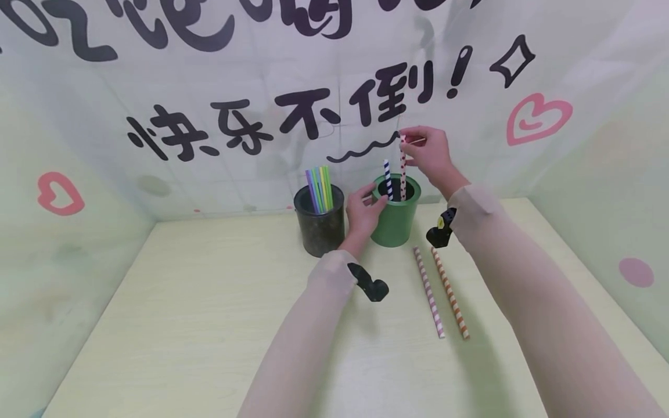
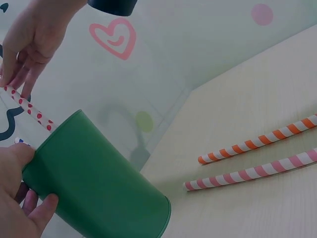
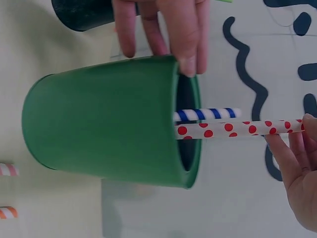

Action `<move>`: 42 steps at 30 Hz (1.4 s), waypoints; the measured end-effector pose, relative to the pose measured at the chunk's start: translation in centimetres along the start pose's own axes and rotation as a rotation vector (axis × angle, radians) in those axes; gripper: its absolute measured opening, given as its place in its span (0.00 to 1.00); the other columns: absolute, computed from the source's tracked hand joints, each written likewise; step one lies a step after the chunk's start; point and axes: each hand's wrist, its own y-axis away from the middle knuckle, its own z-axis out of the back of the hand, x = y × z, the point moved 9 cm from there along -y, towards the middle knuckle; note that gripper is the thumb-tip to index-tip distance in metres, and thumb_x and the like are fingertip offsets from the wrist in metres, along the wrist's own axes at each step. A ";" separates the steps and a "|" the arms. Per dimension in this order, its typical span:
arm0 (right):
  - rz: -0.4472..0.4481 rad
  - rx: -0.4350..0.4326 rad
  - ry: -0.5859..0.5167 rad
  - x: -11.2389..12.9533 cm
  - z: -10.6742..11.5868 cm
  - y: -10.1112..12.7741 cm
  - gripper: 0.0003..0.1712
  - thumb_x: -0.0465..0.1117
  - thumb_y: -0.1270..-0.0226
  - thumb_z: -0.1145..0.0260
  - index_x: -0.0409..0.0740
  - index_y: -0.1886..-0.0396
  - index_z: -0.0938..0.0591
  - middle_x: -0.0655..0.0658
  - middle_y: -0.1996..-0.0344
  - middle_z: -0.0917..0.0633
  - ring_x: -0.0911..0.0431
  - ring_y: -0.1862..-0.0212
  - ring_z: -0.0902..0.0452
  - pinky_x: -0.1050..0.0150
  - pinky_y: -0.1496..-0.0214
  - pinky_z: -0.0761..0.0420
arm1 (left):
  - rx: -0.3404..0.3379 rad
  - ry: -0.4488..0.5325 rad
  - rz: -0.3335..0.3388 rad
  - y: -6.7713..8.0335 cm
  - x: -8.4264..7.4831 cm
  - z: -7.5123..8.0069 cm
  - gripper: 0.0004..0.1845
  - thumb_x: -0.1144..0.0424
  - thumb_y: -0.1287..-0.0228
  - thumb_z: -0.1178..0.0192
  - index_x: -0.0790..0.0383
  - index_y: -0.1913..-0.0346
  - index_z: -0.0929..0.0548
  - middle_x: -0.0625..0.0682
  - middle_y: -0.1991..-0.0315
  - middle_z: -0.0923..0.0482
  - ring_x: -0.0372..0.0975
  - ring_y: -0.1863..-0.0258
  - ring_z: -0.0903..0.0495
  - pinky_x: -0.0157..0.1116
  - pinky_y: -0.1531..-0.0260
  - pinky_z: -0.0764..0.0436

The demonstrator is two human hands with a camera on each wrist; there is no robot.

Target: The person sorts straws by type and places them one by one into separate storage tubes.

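Observation:
My right hand pinches the top of a white paper straw with red dots, which stands with its lower end inside a green cup. Beside it in the cup leans a blue-and-white striped paper straw. At the cup's left side, my left hand grips the rim, thumb near the opening and fingers along the outer wall. Below the cup on the table lie a pink-and-white striped straw and an orange-and-white one, side by side. The bottom ends of the straws inside the cup are hidden.
A black cup holding several thin coloured straws stands just left of my left hand. Behind both cups rises a printed backdrop with black lettering, and side panels border the pale table.

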 end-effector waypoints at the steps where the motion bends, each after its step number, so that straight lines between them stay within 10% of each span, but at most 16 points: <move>1: -0.005 0.001 0.002 -0.3 -0.1 0.0 0.18 0.32 0.37 0.41 0.35 0.46 0.23 0.46 0.64 0.26 0.58 0.61 0.29 0.60 0.57 0.18 | -0.001 0.001 -0.001 0.0 0.0 0.0 0.22 0.68 0.44 0.37 0.67 0.44 0.25 0.59 0.48 0.25 0.47 0.53 0.23 0.34 0.56 0.21; 42: -0.124 0.016 0.091 -5.8 -3.2 -0.8 0.20 0.29 0.37 0.43 0.37 0.45 0.24 0.39 0.57 0.25 0.52 0.57 0.27 0.59 0.55 0.19 | -0.003 -0.015 0.023 -0.2 0.3 0.1 0.22 0.67 0.44 0.36 0.63 0.44 0.23 0.59 0.49 0.26 0.46 0.53 0.23 0.34 0.56 0.21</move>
